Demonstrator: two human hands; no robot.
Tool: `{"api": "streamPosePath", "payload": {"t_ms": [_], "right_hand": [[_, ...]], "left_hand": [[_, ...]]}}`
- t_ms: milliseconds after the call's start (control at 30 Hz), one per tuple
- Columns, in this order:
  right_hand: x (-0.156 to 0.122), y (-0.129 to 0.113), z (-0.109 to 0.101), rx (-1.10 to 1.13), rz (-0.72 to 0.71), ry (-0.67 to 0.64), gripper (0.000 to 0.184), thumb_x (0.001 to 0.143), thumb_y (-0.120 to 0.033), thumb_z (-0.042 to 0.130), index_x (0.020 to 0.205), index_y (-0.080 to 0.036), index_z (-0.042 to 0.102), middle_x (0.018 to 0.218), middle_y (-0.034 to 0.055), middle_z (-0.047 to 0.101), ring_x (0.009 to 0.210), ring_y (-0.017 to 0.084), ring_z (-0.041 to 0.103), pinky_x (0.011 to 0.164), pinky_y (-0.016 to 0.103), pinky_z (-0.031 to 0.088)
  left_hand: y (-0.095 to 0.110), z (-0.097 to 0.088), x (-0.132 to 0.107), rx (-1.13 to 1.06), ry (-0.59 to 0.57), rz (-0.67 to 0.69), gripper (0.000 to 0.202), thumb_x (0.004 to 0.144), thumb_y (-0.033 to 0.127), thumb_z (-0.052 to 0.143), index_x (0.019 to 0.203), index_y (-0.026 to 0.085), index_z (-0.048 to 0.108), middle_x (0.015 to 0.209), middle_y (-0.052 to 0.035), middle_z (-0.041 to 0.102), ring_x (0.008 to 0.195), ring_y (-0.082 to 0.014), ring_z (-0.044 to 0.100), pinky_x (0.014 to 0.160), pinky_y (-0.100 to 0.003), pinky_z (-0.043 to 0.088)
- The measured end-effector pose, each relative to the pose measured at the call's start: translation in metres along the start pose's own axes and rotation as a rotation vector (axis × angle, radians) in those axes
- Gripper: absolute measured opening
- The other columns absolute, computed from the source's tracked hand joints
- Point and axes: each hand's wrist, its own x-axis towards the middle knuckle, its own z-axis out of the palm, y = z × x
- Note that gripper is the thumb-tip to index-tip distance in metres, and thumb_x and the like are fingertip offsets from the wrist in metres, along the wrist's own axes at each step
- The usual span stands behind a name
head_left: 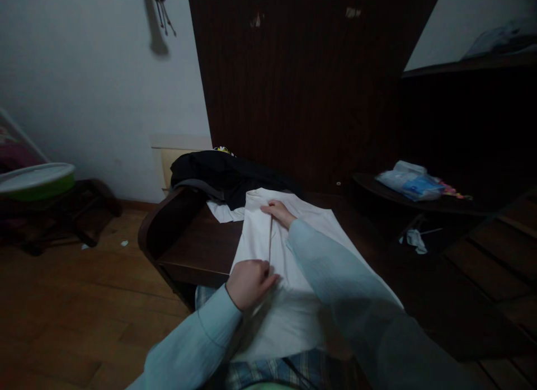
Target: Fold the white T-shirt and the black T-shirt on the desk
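A white shirt (289, 311) lies spread over a dark wooden bench and down toward my lap, with a long front edge running down its middle. My left hand (251, 281) is closed, with thumb and fingers pinching the shirt partway down this edge. Higher up, close to the collar, my right hand (279, 212) pinches the same edge between thumb and fingers. A white sleeve sticks out to the left of the shirt body. Dark clothing (218, 169) lies heaped just behind it.
The dark wooden bench (193, 247) has a curved left arm. To the right, a dark shelf holds a plastic packet (411, 180). A green basin (37, 180) rests on a low stand at the left. A tall dark panel (302, 88) rises behind the bench.
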Motion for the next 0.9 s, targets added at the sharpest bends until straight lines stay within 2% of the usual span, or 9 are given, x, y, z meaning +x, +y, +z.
{"api": "streamPosePath", "payload": {"t_ms": [67, 133, 233, 333, 467, 567, 733, 900], "right_hand": [[0.006, -0.003, 0.004, -0.078, -0.083, 0.040, 0.027, 0.058, -0.041, 0.063, 0.061, -0.017, 0.052, 0.056, -0.0051, 0.048, 0.056, 0.011, 0.044, 0.054, 0.022, 0.033], [0.014, -0.007, 0.005, -0.119, -0.154, 0.069, 0.027, 0.064, -0.044, 0.057, 0.062, -0.017, 0.054, 0.057, -0.0040, 0.050, 0.058, 0.012, 0.046, 0.057, 0.023, 0.036], [0.025, -0.010, 0.002, -0.118, -0.184, 0.151, 0.021, 0.070, -0.037, 0.053, 0.069, -0.017, 0.059, 0.065, -0.0007, 0.057, 0.065, 0.014, 0.051, 0.064, 0.025, 0.039], [0.028, -0.012, -0.004, -0.175, -0.175, 0.212, 0.017, 0.070, -0.028, 0.054, 0.080, -0.016, 0.062, 0.084, 0.0040, 0.063, 0.080, 0.017, 0.055, 0.074, 0.028, 0.040], [0.020, -0.013, -0.009, -0.323, -0.220, 0.183, 0.018, 0.075, -0.026, 0.052, 0.086, -0.016, 0.063, 0.092, 0.0069, 0.063, 0.087, 0.019, 0.055, 0.079, 0.029, 0.039], [0.013, -0.013, -0.010, -0.495, -0.240, 0.165, 0.017, 0.075, -0.024, 0.053, 0.086, -0.017, 0.063, 0.092, 0.0076, 0.061, 0.087, 0.020, 0.055, 0.079, 0.030, 0.039], [0.011, -0.023, -0.007, -0.685, -0.256, 0.231, 0.020, 0.074, -0.026, 0.053, 0.091, -0.019, 0.062, 0.096, 0.0082, 0.056, 0.086, 0.020, 0.055, 0.073, 0.029, 0.041], [0.012, -0.040, -0.005, -0.776, -0.277, 0.161, 0.016, 0.077, -0.026, 0.052, 0.086, -0.020, 0.064, 0.095, 0.0065, 0.058, 0.086, 0.018, 0.056, 0.071, 0.025, 0.040]], "left_hand": [[-0.013, 0.004, 0.009, -0.020, 0.166, 0.072, 0.031, 0.085, 0.041, 0.038, 0.094, 0.019, 0.057, 0.099, -0.0100, 0.060, 0.095, -0.0211, 0.056, 0.082, -0.034, 0.043], [-0.022, 0.014, 0.018, 0.002, 0.256, 0.105, 0.038, 0.083, 0.040, 0.043, 0.113, 0.019, 0.050, 0.123, -0.0123, 0.048, 0.116, -0.0252, 0.041, 0.094, -0.041, 0.036], [-0.027, 0.035, 0.022, 0.030, 0.226, 0.106, 0.050, 0.084, 0.043, 0.040, 0.128, 0.021, 0.036, 0.140, -0.0114, 0.029, 0.130, -0.0289, 0.021, 0.099, -0.048, 0.029], [-0.023, 0.050, 0.021, 0.029, 0.234, 0.084, 0.055, 0.087, 0.044, 0.031, 0.134, 0.016, 0.027, 0.142, -0.0127, 0.024, 0.132, -0.0277, 0.014, 0.101, -0.047, 0.027], [-0.020, 0.054, 0.020, 0.024, 0.264, 0.056, 0.061, 0.087, 0.047, 0.028, 0.133, 0.008, 0.026, 0.140, -0.0178, 0.026, 0.132, -0.0265, 0.017, 0.102, -0.045, 0.027], [-0.019, 0.051, 0.020, 0.028, 0.227, 0.060, 0.053, 0.088, 0.042, 0.028, 0.130, 0.010, 0.034, 0.139, -0.0148, 0.031, 0.130, -0.0265, 0.023, 0.101, -0.045, 0.029], [-0.016, 0.049, 0.020, 0.032, 0.222, 0.041, 0.044, 0.084, 0.021, 0.035, 0.127, 0.014, 0.040, 0.138, -0.0096, 0.034, 0.129, -0.0247, 0.027, 0.103, -0.042, 0.028], [-0.013, 0.051, 0.018, 0.026, 0.236, 0.022, 0.046, 0.083, 0.021, 0.037, 0.128, 0.013, 0.039, 0.138, -0.0095, 0.034, 0.128, -0.0245, 0.027, 0.103, -0.043, 0.028]]}}
